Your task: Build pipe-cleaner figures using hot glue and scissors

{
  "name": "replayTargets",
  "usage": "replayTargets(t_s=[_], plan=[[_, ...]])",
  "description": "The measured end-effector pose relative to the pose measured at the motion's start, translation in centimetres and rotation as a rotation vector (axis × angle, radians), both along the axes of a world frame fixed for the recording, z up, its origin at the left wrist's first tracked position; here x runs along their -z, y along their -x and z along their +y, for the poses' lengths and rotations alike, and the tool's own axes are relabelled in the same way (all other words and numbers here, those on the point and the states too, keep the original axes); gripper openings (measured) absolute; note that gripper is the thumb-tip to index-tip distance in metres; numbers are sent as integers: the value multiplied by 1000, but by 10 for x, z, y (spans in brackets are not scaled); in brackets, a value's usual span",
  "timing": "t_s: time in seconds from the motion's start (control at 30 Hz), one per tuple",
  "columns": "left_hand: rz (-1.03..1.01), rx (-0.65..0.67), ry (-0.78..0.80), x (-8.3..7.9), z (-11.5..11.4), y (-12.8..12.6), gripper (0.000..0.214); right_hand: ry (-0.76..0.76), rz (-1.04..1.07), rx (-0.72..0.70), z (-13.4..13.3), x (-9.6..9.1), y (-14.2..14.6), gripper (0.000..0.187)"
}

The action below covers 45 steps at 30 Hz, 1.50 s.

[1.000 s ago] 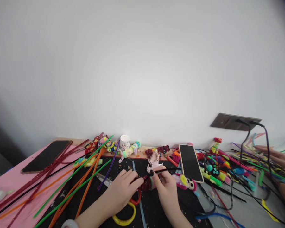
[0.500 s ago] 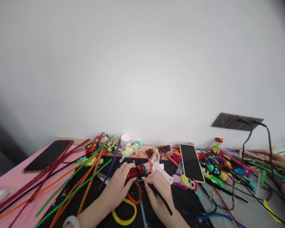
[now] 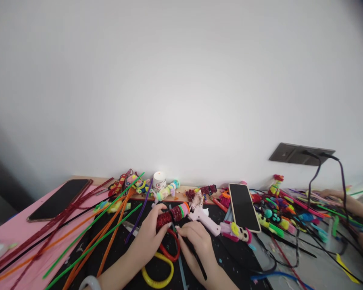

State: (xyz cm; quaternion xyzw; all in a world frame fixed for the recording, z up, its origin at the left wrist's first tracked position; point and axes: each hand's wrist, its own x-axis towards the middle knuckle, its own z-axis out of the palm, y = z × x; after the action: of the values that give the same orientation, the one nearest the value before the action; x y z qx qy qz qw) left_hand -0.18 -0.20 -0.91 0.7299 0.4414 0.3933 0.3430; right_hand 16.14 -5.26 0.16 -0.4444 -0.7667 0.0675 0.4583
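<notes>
In my left hand is a roll of wound pipe cleaner, glittery dark red with pink, green and orange bands at its far end. Pinched in my right hand is a black pipe cleaner, whose free end trails down over the palm. Its other end reaches the underside of the red roll, between my hands. Under my left hand lie scissors with red and yellow handles. Just beyond my right hand rests a white glue gun. A pale blue glue stick lies between my wrists.
Orange pipe cleaners and green ones fan out at left, near a dark phone. A white-framed phone lies right of centre. Finished pipe-cleaner figures line the back. Another person's hand works at far right, near cables.
Both hands have shifted slightly left and toward me with the roll. More of the glue gun shows now. The black pipe cleaner's free end has swung a little left and down.
</notes>
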Motion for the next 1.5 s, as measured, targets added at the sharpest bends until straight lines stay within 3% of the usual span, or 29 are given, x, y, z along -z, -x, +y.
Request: replayTargets(t_s=[0.3, 0.47, 0.67, 0.97, 1.5], plan=[[-78, -82, -29, 6, 4, -1, 31, 134, -16, 27, 5, 9, 2, 15], [-137, -62, 22, 7, 4, -1, 33, 179, 46, 30, 8, 14, 6, 16], [-165, -25, 69, 8, 5, -1, 34, 162, 103, 74, 11, 16, 8, 17], [-205, 28, 95, 8, 6, 0, 41, 128, 187, 34, 17, 20, 6, 20], [-209, 55, 120, 9, 8, 1, 45, 194, 192, 14, 15, 18, 4, 20]])
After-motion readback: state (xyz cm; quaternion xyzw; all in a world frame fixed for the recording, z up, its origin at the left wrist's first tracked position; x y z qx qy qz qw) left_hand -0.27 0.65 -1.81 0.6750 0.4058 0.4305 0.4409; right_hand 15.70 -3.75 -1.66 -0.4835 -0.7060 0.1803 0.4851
